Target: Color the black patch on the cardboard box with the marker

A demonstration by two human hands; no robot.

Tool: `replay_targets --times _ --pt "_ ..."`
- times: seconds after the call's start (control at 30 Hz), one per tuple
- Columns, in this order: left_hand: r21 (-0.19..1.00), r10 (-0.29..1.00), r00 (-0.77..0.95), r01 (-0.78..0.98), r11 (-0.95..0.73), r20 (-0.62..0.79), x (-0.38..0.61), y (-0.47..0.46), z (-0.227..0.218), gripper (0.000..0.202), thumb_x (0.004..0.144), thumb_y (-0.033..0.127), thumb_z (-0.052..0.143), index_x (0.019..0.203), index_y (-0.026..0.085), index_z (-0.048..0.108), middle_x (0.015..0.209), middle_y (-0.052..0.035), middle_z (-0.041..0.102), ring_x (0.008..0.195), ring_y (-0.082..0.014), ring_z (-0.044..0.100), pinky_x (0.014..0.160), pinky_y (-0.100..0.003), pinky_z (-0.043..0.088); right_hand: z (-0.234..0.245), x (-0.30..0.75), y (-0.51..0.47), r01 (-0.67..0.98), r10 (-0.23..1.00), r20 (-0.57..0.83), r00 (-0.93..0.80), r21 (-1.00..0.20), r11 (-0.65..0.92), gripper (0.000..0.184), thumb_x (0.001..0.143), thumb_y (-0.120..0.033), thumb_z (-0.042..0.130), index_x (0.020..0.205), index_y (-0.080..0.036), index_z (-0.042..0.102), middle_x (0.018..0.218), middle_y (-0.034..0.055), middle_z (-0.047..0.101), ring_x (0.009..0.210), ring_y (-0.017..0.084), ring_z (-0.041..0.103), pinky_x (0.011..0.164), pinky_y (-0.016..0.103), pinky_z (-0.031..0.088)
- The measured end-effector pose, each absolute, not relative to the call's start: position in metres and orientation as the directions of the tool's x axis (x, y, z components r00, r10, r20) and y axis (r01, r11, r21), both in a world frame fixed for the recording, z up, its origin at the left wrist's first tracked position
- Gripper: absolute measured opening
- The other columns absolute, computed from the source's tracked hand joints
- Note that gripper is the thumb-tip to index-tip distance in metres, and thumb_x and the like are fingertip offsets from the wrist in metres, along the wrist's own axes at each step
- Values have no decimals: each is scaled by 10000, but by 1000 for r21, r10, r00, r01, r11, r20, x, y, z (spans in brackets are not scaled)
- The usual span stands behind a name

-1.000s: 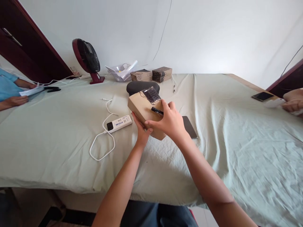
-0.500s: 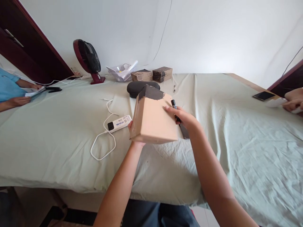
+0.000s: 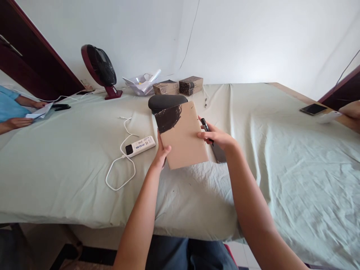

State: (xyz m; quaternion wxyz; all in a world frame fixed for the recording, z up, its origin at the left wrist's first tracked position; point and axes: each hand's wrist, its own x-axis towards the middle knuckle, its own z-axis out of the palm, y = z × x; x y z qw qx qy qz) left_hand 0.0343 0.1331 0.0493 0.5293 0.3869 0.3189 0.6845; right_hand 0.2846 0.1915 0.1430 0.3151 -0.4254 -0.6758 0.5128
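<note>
A tan cardboard box is held up over the table, one broad face toward me. Black scribbled ink covers the upper left corner of that face. My left hand grips the left edge, thumb on the front and fingers hidden behind. At the right edge, my right hand is closed around a black marker pen, and its thumb presses on the box. Behind the box lies a black oval case. A dark phone lies partly hidden under my right hand.
Left of the box are a white power strip and its looped cable. Two scribbled cardboard boxes, a plastic basket and a fan stand at the back. People's hands show at both sides; another phone lies right.
The box has been turned so a different face with a blackened corner points at me. My left hand has shifted from beneath it to its left edge. The marker stays in my right hand.
</note>
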Motion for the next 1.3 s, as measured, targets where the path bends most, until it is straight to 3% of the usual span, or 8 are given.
replay_targets --times 0.13,0.23,0.37,0.53,0.73,0.83,1.0,1.3 --pt "868 895 -249 -250 -430 371 35 130 53 1265 560 364 1020 1643 383 368 1662 -97 421 1557 -381 415 1275 -471 366 153 277 187 210 971 156 -182 -958 194 563 773 -559 787 1241 -280 647 935 20 619 665 142 492 538 264 382" --pt "832 752 -363 163 -530 550 37 129 57 1194 511 366 1026 1574 315 484 1666 -139 331 1608 -435 260 1329 -550 220 170 271 173 135 933 351 76 -931 339 503 945 -745 480 957 -257 604 848 42 554 628 162 485 546 304 402" --pt "695 584 -410 580 -426 700 45 123 60 957 582 328 984 1457 236 608 1663 -193 275 1602 -485 194 1326 -638 79 189 256 136 163 827 563 4 -816 555 635 1019 -758 204 856 -257 558 775 67 567 752 226 607 708 370 507" --pt "700 535 -461 562 -440 707 57 119 56 794 704 351 943 1436 279 645 1671 -155 281 1609 -485 169 1332 -648 16 169 215 113 438 764 622 -172 -646 625 380 1038 -563 417 1038 -276 666 827 51 658 736 195 628 748 341 520" --pt "804 659 -461 362 -471 594 64 117 51 669 875 408 836 1478 230 606 1770 -110 89 1646 -460 -66 1333 -564 -103 151 193 117 488 652 707 -275 -481 728 171 987 -369 505 990 -263 639 878 37 677 682 156 581 684 301 465" --pt "722 564 -454 486 -492 690 66 116 52 666 866 379 833 1473 209 619 1730 -169 191 1621 -494 77 1322 -605 -47 152 194 120 502 636 733 -241 -467 728 116 963 -319 516 904 -256 593 809 14 632 636 137 529 651 285 435" --pt "499 463 -367 843 -200 807 66 117 55 804 788 385 823 1521 225 533 1656 -223 279 1527 -480 325 1253 -682 235 147 195 129 379 486 862 -146 -405 832 151 865 -176 503 746 -241 436 650 -44 457 548 104 374 552 264 317" --pt "443 400 -337 872 -210 852 56 122 49 1017 734 462 847 1613 203 406 1624 -248 275 1514 -488 342 1236 -682 287 150 209 138 330 497 868 -12 -466 821 159 819 -134 509 716 -239 447 610 -51 462 534 106 408 545 271 330"
